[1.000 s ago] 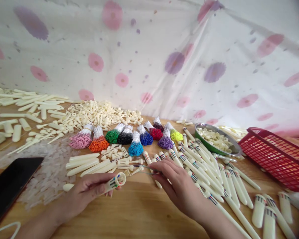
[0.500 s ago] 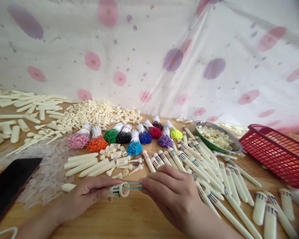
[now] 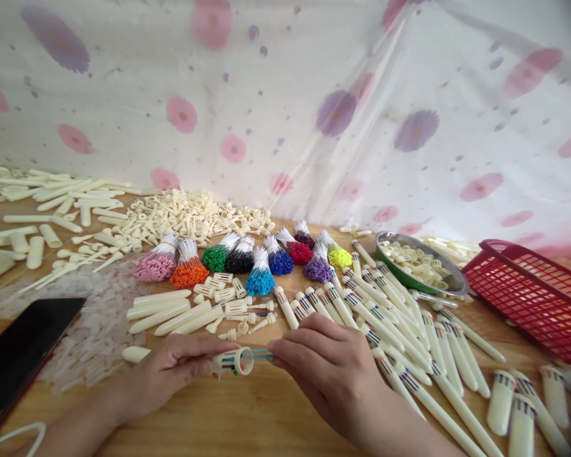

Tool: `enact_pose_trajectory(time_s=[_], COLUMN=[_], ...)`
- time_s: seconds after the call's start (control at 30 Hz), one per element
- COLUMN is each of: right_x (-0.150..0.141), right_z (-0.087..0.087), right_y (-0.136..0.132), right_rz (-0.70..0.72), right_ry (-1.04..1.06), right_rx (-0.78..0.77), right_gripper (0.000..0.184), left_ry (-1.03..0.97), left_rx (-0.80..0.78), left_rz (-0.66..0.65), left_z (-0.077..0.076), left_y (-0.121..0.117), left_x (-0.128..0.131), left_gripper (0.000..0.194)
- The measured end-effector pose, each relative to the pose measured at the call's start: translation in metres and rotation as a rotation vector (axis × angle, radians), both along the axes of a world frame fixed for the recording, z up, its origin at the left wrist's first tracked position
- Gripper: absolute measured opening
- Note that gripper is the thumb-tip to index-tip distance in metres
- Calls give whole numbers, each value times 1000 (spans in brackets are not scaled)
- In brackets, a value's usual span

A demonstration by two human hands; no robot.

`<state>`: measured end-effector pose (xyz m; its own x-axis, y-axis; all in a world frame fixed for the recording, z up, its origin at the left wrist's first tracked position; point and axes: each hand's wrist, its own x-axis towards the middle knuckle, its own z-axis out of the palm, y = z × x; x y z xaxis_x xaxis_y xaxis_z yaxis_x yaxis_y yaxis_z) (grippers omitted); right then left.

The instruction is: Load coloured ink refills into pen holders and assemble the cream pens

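My left hand (image 3: pixel 181 365) grips a cream multicolour pen barrel (image 3: pixel 226 362) sideways, its wide open end facing right. Coloured sliders show in the slots and around the rim. Pinched in my right hand (image 3: pixel 330 365) are two thin blue-green prongs (image 3: pixel 262 354), like tweezers; their left tips reach into the barrel's mouth, and their other end is hidden by my fingers. Just beyond my hands lie loose cream pen tubes (image 3: pixel 185 317) and slotted cream pen parts (image 3: pixel 238 306). Finished-looking multicolour pens (image 3: pixel 385 317) spread out beside and behind my right hand.
Bundles of coloured refills, such as a light blue bundle (image 3: pixel 260 276), stand across the middle. Left are a phone (image 3: pixel 28 355) and clear small tubes (image 3: pixel 90 330). A cream parts heap (image 3: pixel 185 219) lies behind. A bowl (image 3: pixel 457 289) and red basket (image 3: pixel 528 292) stand right.
The prongs sit slightly deeper or closer to the barrel, with a shorter length showing between it and my right hand. The whole view has shifted slightly.
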<state>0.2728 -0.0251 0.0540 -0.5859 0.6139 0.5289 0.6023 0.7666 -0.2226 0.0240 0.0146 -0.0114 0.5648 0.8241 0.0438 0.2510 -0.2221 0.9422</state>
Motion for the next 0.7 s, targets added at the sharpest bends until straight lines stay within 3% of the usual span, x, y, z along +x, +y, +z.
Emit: enact_pose_trajectory(time_s=[0.17, 0.47, 0.7], right_x=[-1, 1, 9], right_z=[0, -9, -2], right_y=[1, 5, 0], right_rz=[-2, 58, 102], right_ry=[30, 33, -148], right_rx=[-4, 18, 192], right_gripper=[16, 18, 26], left_ry=[-59, -76, -126], left_rx=[44, 122, 228], left_rz=[84, 97, 134], left_z=[-4, -11, -15], left_y=[-1, -2, -3], left_x=[5, 5, 8], left_gripper=[23, 23, 22])
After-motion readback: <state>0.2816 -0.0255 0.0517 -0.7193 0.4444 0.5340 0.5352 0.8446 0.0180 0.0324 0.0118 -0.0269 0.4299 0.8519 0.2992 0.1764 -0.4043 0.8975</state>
